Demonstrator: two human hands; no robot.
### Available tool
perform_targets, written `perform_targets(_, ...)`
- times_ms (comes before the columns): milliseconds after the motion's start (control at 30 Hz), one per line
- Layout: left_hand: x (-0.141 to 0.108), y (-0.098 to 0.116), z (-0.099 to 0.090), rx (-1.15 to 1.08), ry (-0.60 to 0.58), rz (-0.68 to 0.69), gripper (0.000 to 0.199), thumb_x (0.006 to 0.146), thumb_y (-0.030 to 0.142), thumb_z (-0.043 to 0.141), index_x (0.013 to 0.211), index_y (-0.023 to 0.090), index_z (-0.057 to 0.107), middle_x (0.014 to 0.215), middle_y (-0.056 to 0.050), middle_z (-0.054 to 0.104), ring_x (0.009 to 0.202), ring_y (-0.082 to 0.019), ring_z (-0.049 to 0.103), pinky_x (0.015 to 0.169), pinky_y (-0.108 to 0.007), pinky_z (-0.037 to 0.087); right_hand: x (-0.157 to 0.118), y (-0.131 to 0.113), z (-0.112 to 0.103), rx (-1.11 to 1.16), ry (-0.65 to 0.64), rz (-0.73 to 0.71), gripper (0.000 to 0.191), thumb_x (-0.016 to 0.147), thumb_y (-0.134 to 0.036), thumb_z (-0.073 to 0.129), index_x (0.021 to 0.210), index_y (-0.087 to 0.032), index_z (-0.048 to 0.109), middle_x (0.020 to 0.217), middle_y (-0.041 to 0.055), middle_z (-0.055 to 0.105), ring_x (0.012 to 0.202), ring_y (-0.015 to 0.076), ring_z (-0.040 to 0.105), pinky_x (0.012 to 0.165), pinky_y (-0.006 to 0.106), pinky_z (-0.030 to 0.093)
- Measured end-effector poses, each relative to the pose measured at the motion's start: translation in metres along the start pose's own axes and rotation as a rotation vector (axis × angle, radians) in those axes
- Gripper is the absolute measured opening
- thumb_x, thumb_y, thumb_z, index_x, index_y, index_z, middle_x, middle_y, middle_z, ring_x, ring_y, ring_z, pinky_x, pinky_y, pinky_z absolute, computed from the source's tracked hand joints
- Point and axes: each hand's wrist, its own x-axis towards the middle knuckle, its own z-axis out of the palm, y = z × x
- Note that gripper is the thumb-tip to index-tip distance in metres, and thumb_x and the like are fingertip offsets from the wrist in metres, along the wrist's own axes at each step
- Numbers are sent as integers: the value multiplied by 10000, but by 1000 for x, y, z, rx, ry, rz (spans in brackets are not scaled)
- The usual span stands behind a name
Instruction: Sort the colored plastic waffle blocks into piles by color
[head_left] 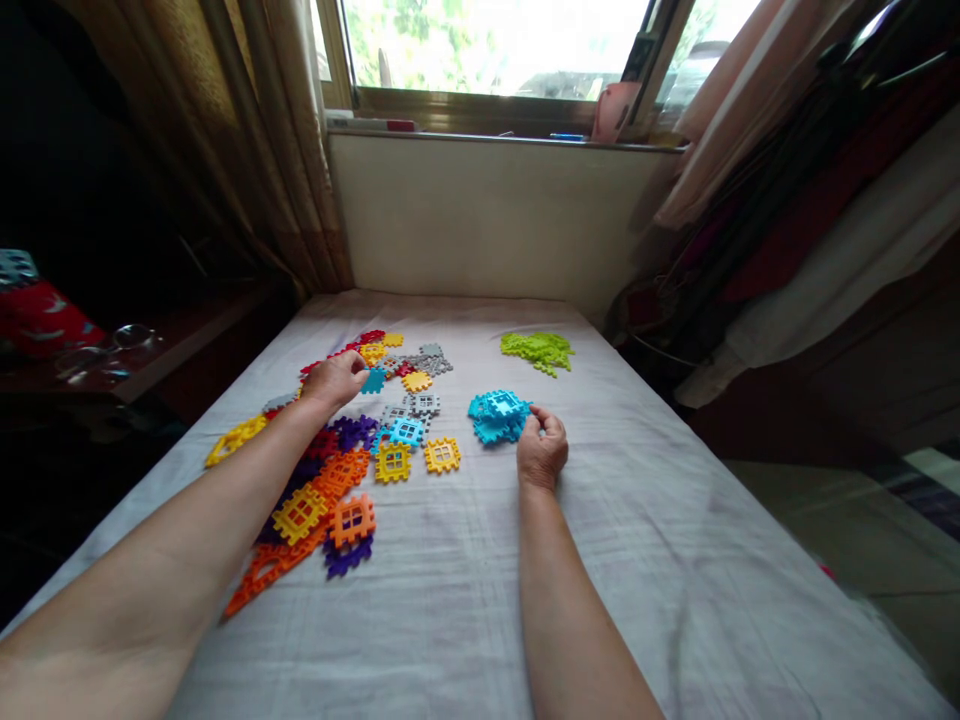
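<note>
My left hand [337,380] reaches over the mixed pile at left. Its thumb and fingers pinch a flat blue building tile [373,381] with notched edges. At the right edge of a heap of light blue building tiles [499,415], my right hand [543,448] is closed, its fingertips on a blue tile there. Below my left hand lie yellow [393,462], orange [352,520], purple [356,432] and grey tiles [424,404], several with window-like openings. My left forearm hides part of this pile.
A heap of lime green tiles [538,350] lies farther back on the pale bedsheet [450,600]. Beyond the sheet are a low wall [480,215] and a window. A dark side table [187,340] with glasses [133,338] stands at left; clothes [810,280] hang at right.
</note>
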Motion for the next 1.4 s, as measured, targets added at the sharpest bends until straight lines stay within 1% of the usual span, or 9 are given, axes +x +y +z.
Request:
perform_targets(133,-3,23,3,-185,15,22,320,856,352,538,1120,224,665,1004,-28,751,876,-180,682,776,-267,502,0,-1,0,0,7,16,311,780,-315,469,891,-177,725,925,96,730,911,228,655,874,359,511)
perform_targets(367,-37,107,45,-441,-173,188,242,856,350,624,1039,221,715,876,-2,756,708,-118,671,669,-220,505,0,-2,0,12,25,30,329,789,-307,443,897,-171,723,945,108,730,934,232,657,906,371,503)
perform_targets(500,-51,149,59,-486,-218,244,216,862,324,636,1020,218,738,896,-19,762,743,-126,682,689,-223,513,0,-3,0,12,37,18,335,804,-307,427,886,-180,726,941,101,735,940,225,658,910,355,502)
perform_targets(633,-57,169,63,-481,-218,292,233,845,329,664,1044,240,746,980,-26,770,839,-152,695,797,-253,529,1,-3,0,38,80,55,376,823,-350,406,914,-171,725,961,116,740,931,231,667,894,357,506)
perform_targets(767,-52,147,54,-422,-189,284,238,847,310,639,1052,253,746,1051,-17,766,866,-156,691,866,-268,521,2,-3,-1,70,98,109,424,823,-394,396,955,-153,719,987,138,741,940,249,666,893,376,502)
perform_targets(967,-36,54,22,-255,-130,146,253,841,304,569,1006,241,750,973,-11,771,854,-179,687,814,-282,516,3,-6,-2,106,89,136,456,818,-403,392,988,-122,709,1026,162,729,971,263,661,915,391,493)
perform_targets(1067,-41,21,11,-188,-159,140,231,813,328,589,948,255,763,917,5,769,831,-180,684,759,-266,504,3,-7,-2,107,96,142,437,815,-407,397,973,-143,707,1003,141,730,953,248,664,900,371,496)
perform_targets(1167,-52,11,8,-156,-212,193,242,777,337,627,963,285,773,932,17,764,848,-176,680,777,-254,495,4,-7,-2,99,95,137,446,803,-425,394,959,-149,707,985,138,735,927,245,669,889,368,500)
perform_targets(1400,-66,28,18,14,-291,324,399,734,451,695,1086,263,723,1193,-87,682,1144,-292,608,987,-372,446,4,-1,1,77,77,130,437,802,-425,403,951,-154,712,987,133,738,929,244,665,893,375,499)
